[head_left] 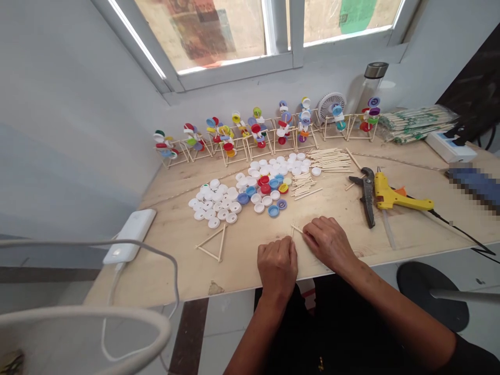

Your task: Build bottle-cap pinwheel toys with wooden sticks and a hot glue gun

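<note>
Two wooden sticks point(297, 229) met between my hands: my left hand point(277, 268) curled closed on one, my right hand point(328, 244) lay open, fingers flat against the other.

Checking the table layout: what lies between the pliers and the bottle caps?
A loose pile of short wooden sticks lies there, in the head view.

head-worn camera | faces forward, down | close on left hand point(277, 269), right hand point(329, 244)
</note>
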Available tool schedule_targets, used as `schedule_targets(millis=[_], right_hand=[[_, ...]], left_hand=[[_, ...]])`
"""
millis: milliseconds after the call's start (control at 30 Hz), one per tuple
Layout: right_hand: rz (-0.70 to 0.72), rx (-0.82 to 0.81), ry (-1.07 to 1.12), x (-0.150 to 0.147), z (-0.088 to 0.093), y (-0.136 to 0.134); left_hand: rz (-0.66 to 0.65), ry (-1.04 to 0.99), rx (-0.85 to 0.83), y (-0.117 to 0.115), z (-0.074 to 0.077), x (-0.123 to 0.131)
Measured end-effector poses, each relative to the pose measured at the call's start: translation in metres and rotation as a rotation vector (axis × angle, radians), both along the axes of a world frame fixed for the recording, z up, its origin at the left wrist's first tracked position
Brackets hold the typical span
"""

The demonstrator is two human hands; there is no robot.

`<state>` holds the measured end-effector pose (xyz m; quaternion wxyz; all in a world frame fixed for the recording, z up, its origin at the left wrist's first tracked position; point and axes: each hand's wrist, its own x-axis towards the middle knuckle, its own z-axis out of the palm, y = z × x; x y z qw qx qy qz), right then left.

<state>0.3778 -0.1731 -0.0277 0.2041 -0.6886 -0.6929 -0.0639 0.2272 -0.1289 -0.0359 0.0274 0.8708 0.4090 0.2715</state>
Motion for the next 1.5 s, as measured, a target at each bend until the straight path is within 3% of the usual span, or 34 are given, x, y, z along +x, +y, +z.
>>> schedule_targets(millis=[300, 400, 500, 600, 733, 833, 1033, 1267, 1367, 1500], right_hand=[[0.072, -0.02, 0.044, -0.004, 0.007, -0.001], [0.054, 0.049, 0.107, 0.009, 0.014, -0.008], [-0.03, 0.213, 0.134, 0.043, 0.021, -0.025], [-0.203, 0.314, 0.001, 0.095, 0.025, -0.05], [-0.44, 0.184, -0.272, 0.154, 0.022, -0.078], [-0.47, 0.044, -0.383, 0.175, 0.018, -0.084], [-0.421, -0.102, -0.456, 0.184, 0.014, -0.074], [-0.371, -0.122, -0.361, 0.197, 0.011, -0.072], [-0.43, -0.064, -0.266, 0.193, 0.02, -0.075], [-0.481, 0.083, 0.019, 0.169, 0.043, -0.077]], left_hand=[[-0.049, -0.05, 0.065, 0.002, -0.005, -0.003], [-0.075, -0.06, 0.087, 0.003, -0.005, -0.005], [-0.094, -0.075, 0.109, 0.003, -0.004, -0.006], [-0.1, -0.086, 0.129, 0.003, -0.003, -0.006], [-0.099, -0.082, 0.147, 0.004, -0.003, -0.006], [-0.1, -0.076, 0.138, 0.004, -0.003, -0.006], [-0.085, -0.073, 0.13, 0.003, -0.003, -0.005], [-0.073, -0.048, 0.089, 0.002, -0.003, -0.005], [-0.057, -0.046, 0.072, 0.001, -0.002, -0.003], [-0.043, -0.045, 0.059, 0.0, -0.001, -0.001]])
